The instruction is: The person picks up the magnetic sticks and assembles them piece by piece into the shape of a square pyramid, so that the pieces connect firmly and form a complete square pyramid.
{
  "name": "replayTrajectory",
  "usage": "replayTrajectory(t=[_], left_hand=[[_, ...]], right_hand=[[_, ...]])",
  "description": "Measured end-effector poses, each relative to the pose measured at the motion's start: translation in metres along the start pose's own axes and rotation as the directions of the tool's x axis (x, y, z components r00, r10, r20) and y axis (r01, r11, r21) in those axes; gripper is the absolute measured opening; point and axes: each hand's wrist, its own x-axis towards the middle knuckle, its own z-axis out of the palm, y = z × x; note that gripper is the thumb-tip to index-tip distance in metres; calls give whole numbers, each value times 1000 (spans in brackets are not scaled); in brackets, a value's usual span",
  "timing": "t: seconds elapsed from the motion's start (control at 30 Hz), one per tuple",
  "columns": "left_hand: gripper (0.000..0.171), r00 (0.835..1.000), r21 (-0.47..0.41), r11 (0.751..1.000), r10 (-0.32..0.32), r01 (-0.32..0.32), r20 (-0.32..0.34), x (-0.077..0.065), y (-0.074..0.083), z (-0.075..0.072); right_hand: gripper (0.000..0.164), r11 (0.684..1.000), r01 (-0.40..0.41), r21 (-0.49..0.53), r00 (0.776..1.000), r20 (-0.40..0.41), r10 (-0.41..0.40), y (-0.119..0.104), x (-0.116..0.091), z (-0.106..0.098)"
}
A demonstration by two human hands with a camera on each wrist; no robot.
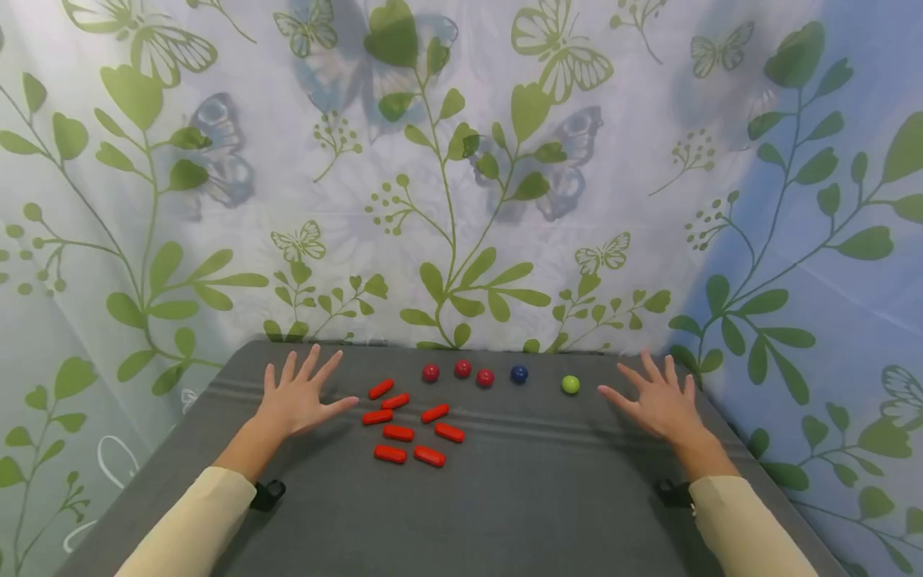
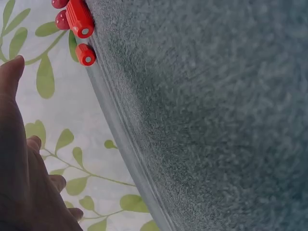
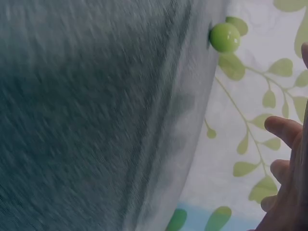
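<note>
Left hand (image 1: 296, 402): spread wide, holding nothing, just left of the red cylinders (image 1: 398, 433); eight of these lie loose, left of centre on the desk (image 1: 548, 497). Farther and rightward, a loose row: three red balls (image 1: 462, 369), blue ball (image 1: 519, 374), green ball (image 1: 570, 385). Right hand (image 1: 665, 405), right of these: likewise spread, nothing held. Progress, judged: pieces grouped by shape, all handling left to do. No containers seen.

The grey table (image 1: 548, 497) bears eight red sticks (image 1: 398, 433) and five balls (image 1: 570, 385).

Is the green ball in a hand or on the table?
On the table: the green ball rests there, apart from the right hand.
</note>
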Motion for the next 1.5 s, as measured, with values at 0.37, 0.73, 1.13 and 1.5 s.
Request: replayTrajectory(t=[0.37,0.73,1.13,1.5], left_hand=[[93,987,-128,979,158,-160,-28,-9,20,7],[75,923,-470,820,383,-326,27,-28,45,7],[40,896,-632,716,438,-296,77,-30,55,15],[30,887,-676,712,421,-192,192,-25,56,22]], right_hand=[[74,983,107,150,987,-131,-88,-22,-4,19],[59,881,96,463,994,-89,-61,-47,13,37],[62,743,-56,667,984,-88,154,-52,33,57],[60,740,-97,665,992,3,127,-51,43,67]])
